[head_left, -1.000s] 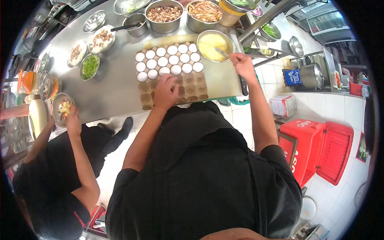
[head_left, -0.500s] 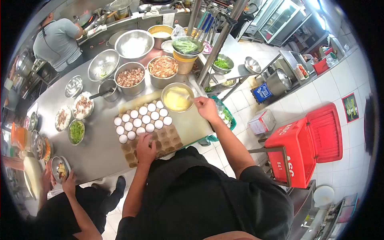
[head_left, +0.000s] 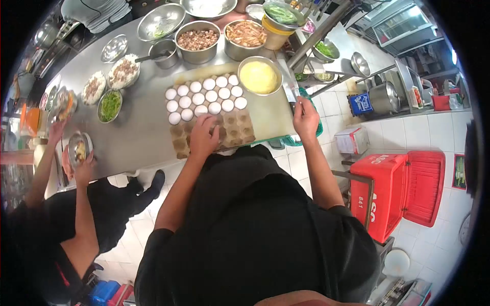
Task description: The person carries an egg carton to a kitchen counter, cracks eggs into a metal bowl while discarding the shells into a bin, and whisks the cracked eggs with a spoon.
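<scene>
My left hand (head_left: pixel 204 136) rests over the near, unfilled cups of a brown cardboard egg tray (head_left: pixel 237 127), fingers loosely bent and apart, just below the rows of white eggs (head_left: pixel 214 107). Closed around a thin handle, my right hand (head_left: pixel 306 120) is past the table's right end. The metal utensil (head_left: pixel 291 92) it holds has a shiny, flat-looking end; its exact kind is unclear. Between the tray and that utensil, a steel bowl (head_left: pixel 279 81) contains yellow liquid (head_left: pixel 258 76), which looks like beaten egg.
Pots of diced meat (head_left: pixel 198 40) and sliced meat (head_left: pixel 246 33) line the back. Bowls of rice (head_left: pixel 124 71) and chopped greens (head_left: pixel 109 106) stand left. A co-worker's hands hold a small bowl (head_left: pixel 80 149). A metal post (head_left: pixel 319 38) rises right; a red cooler (head_left: pixel 377 194) stands beyond.
The view has shifted. My right hand has drawn the utensil out of the yellow liquid and away to the right of the bowl. My left hand stays at the egg tray.
</scene>
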The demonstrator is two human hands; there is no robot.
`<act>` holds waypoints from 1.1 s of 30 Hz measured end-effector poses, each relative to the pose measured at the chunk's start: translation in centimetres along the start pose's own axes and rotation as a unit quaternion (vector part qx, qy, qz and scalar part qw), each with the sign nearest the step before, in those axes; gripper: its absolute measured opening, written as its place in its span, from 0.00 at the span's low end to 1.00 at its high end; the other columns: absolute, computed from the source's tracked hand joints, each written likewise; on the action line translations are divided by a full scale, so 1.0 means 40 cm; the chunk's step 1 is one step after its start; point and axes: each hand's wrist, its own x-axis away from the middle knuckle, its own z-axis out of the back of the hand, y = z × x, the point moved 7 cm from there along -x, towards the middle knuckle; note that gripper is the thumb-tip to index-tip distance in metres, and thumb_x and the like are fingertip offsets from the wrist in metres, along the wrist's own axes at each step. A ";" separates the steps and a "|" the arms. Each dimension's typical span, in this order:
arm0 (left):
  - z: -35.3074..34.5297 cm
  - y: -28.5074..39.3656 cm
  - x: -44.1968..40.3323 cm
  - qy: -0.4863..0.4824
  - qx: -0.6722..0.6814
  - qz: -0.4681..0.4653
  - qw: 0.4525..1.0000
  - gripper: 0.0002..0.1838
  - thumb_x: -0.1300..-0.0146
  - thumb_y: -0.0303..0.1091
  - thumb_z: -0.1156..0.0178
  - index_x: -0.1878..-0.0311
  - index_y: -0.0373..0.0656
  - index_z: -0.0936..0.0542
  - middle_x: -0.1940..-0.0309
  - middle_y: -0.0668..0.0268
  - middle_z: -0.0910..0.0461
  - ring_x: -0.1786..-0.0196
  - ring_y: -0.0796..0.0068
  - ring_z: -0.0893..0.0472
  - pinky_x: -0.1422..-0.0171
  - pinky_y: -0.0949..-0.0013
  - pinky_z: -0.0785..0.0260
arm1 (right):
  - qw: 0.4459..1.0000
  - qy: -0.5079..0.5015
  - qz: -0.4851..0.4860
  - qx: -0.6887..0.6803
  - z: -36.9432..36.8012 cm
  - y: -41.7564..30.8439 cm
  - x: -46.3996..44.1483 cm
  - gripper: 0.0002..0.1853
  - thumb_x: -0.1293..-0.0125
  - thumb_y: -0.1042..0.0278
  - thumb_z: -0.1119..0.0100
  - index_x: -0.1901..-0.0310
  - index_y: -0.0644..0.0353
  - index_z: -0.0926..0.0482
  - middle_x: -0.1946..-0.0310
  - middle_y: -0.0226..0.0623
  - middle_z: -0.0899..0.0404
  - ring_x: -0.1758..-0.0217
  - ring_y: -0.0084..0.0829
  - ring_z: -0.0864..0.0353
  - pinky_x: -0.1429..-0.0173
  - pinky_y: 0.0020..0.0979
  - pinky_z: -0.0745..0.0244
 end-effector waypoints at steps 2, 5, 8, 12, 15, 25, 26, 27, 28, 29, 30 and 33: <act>-0.004 -0.004 -0.011 0.011 -0.002 -0.008 1.000 0.14 0.43 0.29 0.36 0.53 0.41 0.21 0.51 0.57 0.23 0.48 0.53 0.22 0.45 0.58 0.27 | 0.999 -0.023 -0.034 0.036 -0.032 0.036 0.013 0.06 0.34 0.70 0.41 0.58 0.59 0.18 0.71 0.48 0.17 0.69 0.50 0.17 0.66 0.43 0.23; -0.005 -0.004 0.014 -0.008 -0.008 0.000 1.000 0.14 0.43 0.30 0.36 0.53 0.40 0.21 0.51 0.57 0.23 0.47 0.53 0.22 0.45 0.57 0.27 | 0.998 0.043 -0.026 -0.041 -0.028 0.054 0.059 0.06 0.33 0.71 0.42 0.57 0.60 0.19 0.75 0.44 0.19 0.75 0.39 0.19 0.68 0.38 0.26; -0.009 -0.009 -0.005 -0.004 -0.005 -0.011 1.000 0.14 0.43 0.30 0.36 0.53 0.40 0.21 0.50 0.57 0.23 0.46 0.53 0.22 0.44 0.57 0.27 | 0.976 0.074 -0.147 -0.146 -0.045 0.121 0.084 0.08 0.32 0.73 0.43 0.53 0.63 0.22 0.77 0.38 0.21 0.76 0.29 0.23 0.68 0.33 0.28; -0.012 -0.011 0.001 -0.002 -0.008 -0.011 1.000 0.14 0.43 0.29 0.36 0.53 0.40 0.21 0.50 0.57 0.23 0.46 0.53 0.22 0.45 0.57 0.27 | 0.978 0.053 -0.178 -0.090 -0.121 0.189 0.128 0.11 0.34 0.73 0.43 0.50 0.64 0.24 0.74 0.37 0.21 0.73 0.28 0.23 0.66 0.32 0.28; -0.011 -0.011 -0.009 0.001 0.000 -0.018 1.000 0.14 0.44 0.28 0.36 0.53 0.40 0.21 0.49 0.57 0.23 0.46 0.53 0.22 0.45 0.58 0.26 | 0.986 0.019 -0.165 -0.019 -0.181 0.175 0.128 0.13 0.36 0.70 0.42 0.51 0.64 0.23 0.73 0.47 0.18 0.69 0.44 0.17 0.60 0.41 0.23; -0.012 -0.021 0.000 -0.004 0.006 0.008 1.000 0.14 0.43 0.27 0.36 0.52 0.39 0.20 0.49 0.57 0.22 0.51 0.55 0.19 0.51 0.60 0.24 | 0.997 -0.057 -0.052 0.016 -0.212 0.037 -0.011 0.26 0.45 0.61 0.27 0.45 0.61 0.23 0.63 0.49 0.18 0.67 0.41 0.18 0.60 0.41 0.23; -0.012 -0.021 0.003 0.002 -0.002 -0.002 1.000 0.14 0.43 0.27 0.36 0.52 0.39 0.20 0.49 0.57 0.22 0.53 0.57 0.18 0.53 0.62 0.23 | 0.996 -0.067 -0.052 0.004 -0.241 0.042 -0.020 0.27 0.46 0.60 0.26 0.45 0.61 0.23 0.64 0.49 0.19 0.68 0.40 0.18 0.60 0.40 0.23; -0.025 -0.029 0.005 -0.041 0.027 0.066 0.997 0.14 0.43 0.26 0.35 0.52 0.40 0.20 0.49 0.58 0.22 0.52 0.57 0.19 0.51 0.61 0.24 | 0.996 -0.052 -0.040 -0.053 -0.254 0.043 -0.029 0.26 0.48 0.60 0.23 0.49 0.61 0.21 0.64 0.50 0.18 0.67 0.39 0.18 0.60 0.39 0.23; -0.018 -0.017 0.004 -0.022 0.013 0.033 0.999 0.14 0.43 0.27 0.35 0.52 0.40 0.20 0.49 0.58 0.22 0.54 0.57 0.19 0.55 0.62 0.24 | 0.996 -0.058 -0.040 -0.062 -0.272 0.047 -0.031 0.25 0.49 0.59 0.22 0.52 0.61 0.20 0.63 0.50 0.18 0.65 0.42 0.18 0.59 0.40 0.23; -0.013 -0.009 0.003 -0.004 0.000 0.001 1.000 0.14 0.43 0.27 0.35 0.53 0.40 0.20 0.49 0.59 0.22 0.55 0.57 0.19 0.58 0.62 0.24 | 0.995 -0.064 -0.040 -0.070 -0.285 0.052 -0.028 0.24 0.50 0.59 0.22 0.54 0.61 0.19 0.62 0.50 0.18 0.62 0.46 0.17 0.58 0.42 0.22; -0.005 0.002 0.003 0.014 -0.015 -0.032 0.999 0.14 0.44 0.27 0.35 0.53 0.40 0.19 0.49 0.59 0.22 0.57 0.57 0.19 0.61 0.63 0.24 | 0.994 -0.070 -0.040 -0.079 -0.292 0.046 -0.027 0.22 0.50 0.58 0.22 0.57 0.61 0.18 0.61 0.50 0.18 0.60 0.50 0.17 0.57 0.44 0.22; -0.021 0.020 0.003 -0.001 0.006 -0.008 1.000 0.14 0.45 0.25 0.36 0.53 0.39 0.20 0.52 0.58 0.22 0.57 0.56 0.19 0.57 0.61 0.24 | 0.990 -0.009 0.037 -0.134 -0.293 0.075 -0.020 0.20 0.51 0.60 0.21 0.61 0.62 0.17 0.64 0.48 0.18 0.61 0.46 0.18 0.56 0.42 0.23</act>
